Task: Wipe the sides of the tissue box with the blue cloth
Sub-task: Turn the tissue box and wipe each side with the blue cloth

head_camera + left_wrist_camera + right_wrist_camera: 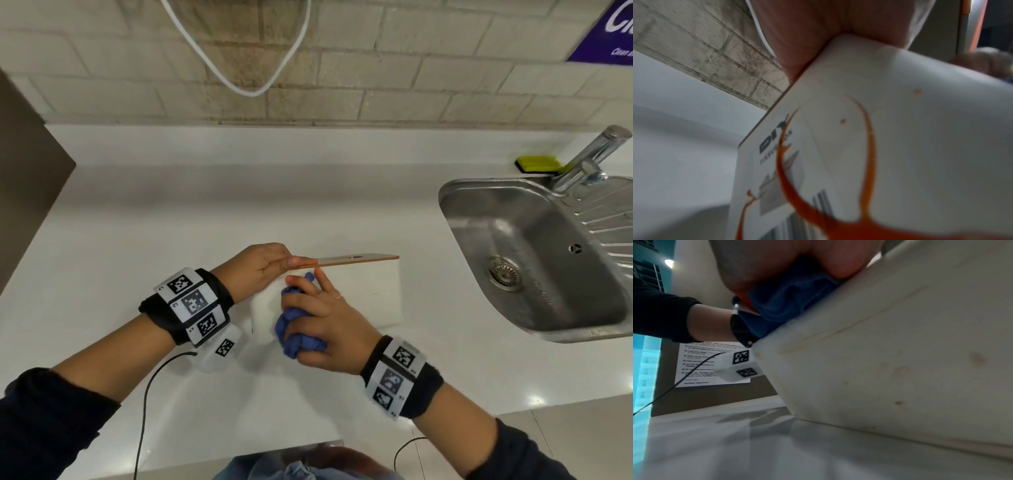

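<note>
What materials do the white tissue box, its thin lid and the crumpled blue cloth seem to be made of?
White tissue box: probably matte plastic or painted wood; smooth rounded corners, faint stains. Its thin brown-edged lid: seemingly wood or bamboo, from the tan edge. Crumpled blue cloth: soft woven fabric, possibly microfibre; it folds and bunches in the right hand.

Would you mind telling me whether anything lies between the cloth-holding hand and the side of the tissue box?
Nothing visible does. The right hand presses the bunched blue cloth straight against the white tissue box near side, close to its left corner; the left hand steadies the top edge.
</note>
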